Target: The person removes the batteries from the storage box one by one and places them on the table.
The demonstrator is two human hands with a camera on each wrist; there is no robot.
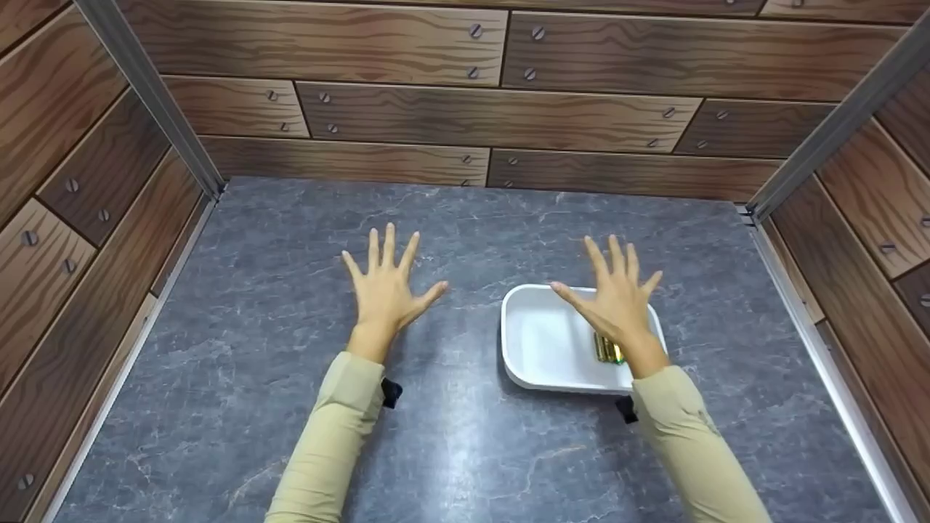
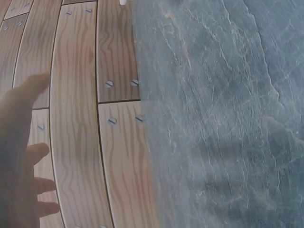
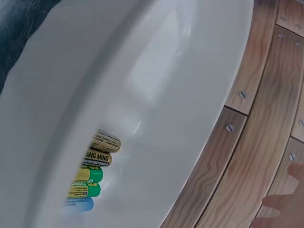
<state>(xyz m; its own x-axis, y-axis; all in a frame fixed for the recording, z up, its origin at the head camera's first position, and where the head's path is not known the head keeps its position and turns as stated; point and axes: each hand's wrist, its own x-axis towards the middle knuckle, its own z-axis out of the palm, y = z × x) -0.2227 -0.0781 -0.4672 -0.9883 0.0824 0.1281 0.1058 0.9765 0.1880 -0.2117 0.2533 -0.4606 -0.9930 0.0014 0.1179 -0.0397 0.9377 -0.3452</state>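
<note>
My left hand (image 1: 385,296) hovers over the grey surface with its fingers spread wide, holding nothing. On the other side, my right hand (image 1: 616,303) is spread out above a white plastic basin (image 1: 545,338), also holding nothing. Several cylindrical batteries (image 1: 604,349) lie side by side inside the basin, partly hidden by the right hand and wrist in the head view. Closer up, the right wrist view shows gold-and-black, green-and-yellow and blue batteries (image 3: 89,173) in a row against the basin's wall. In the left wrist view, only the left hand's (image 2: 19,128) edge and fingers appear.
The grey marbled tabletop (image 1: 276,305) carries the basin on its right half. Wood-patterned panels (image 1: 407,112) enclose the back and both sides. Metal posts (image 1: 156,102) stand at the back corners, and a metal strip (image 1: 821,363) runs along the right edge.
</note>
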